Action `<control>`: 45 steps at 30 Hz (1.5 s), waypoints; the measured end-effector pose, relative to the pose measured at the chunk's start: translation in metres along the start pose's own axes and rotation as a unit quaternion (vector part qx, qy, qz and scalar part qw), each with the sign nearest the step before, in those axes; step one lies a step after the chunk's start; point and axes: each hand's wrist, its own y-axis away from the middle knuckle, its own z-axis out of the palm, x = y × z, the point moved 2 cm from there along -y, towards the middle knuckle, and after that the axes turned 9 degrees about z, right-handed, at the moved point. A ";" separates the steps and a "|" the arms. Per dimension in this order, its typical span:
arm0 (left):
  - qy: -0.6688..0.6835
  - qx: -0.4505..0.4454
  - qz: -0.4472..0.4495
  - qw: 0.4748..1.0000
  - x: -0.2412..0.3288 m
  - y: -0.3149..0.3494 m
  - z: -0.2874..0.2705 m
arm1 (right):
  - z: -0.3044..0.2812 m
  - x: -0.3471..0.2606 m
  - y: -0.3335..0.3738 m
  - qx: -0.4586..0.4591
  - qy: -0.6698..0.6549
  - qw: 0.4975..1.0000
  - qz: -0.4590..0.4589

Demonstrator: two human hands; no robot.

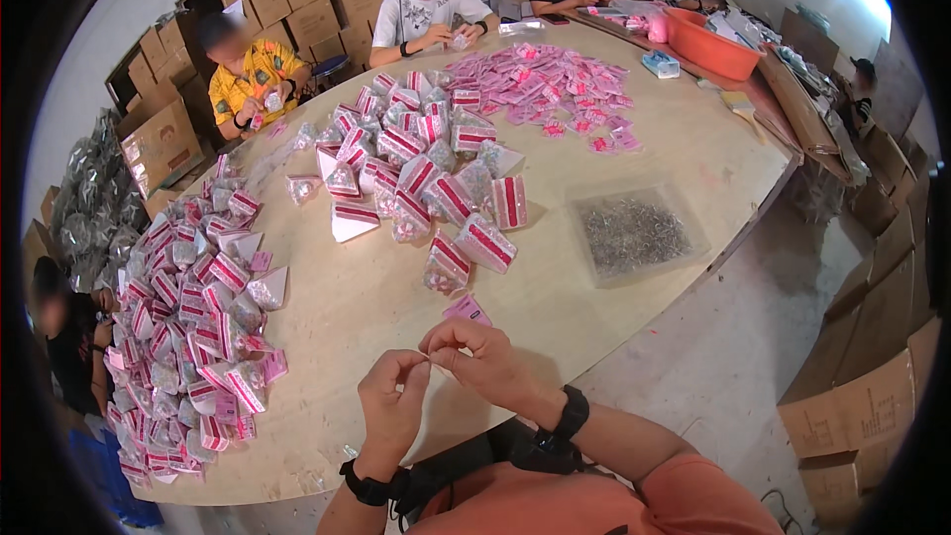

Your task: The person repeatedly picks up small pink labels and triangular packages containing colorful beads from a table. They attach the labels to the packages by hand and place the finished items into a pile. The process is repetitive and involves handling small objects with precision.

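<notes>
My left hand [391, 406] and my right hand [485, 365] meet above the near part of the table [357, 337], fingertips pinched together. What lies between them is too small to make out. Just beyond my right hand a small pink card or packet [467, 309] lies on the table. Farther off is a heap of clear, wedge-shaped bags [416, 163] with pink-and-white striped tops and small bead-like contents. To the right a clear shallow tray [684, 267] holds many thin metal pieces [634, 230], perhaps pins or hooks.
Another heap of striped bags [198, 327] covers the table's left side. Flat pink packets [555, 84] are piled at the far side. An orange basin [708, 45] stands at the back right. Several people sit around the table. Cardboard boxes [857, 406] line the right.
</notes>
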 end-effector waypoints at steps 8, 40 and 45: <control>-0.123 0.031 0.110 0.986 0.021 -0.006 0.001 | 0.003 0.009 -0.004 -0.048 -0.137 0.989 0.012; -0.112 -0.096 0.024 0.989 0.023 -0.004 -0.021 | 0.013 -0.011 0.011 -0.119 -0.065 0.989 0.055; 0.049 -0.093 -0.134 0.985 0.017 -0.006 -0.017 | 0.012 -0.036 0.020 -0.075 0.101 0.988 0.086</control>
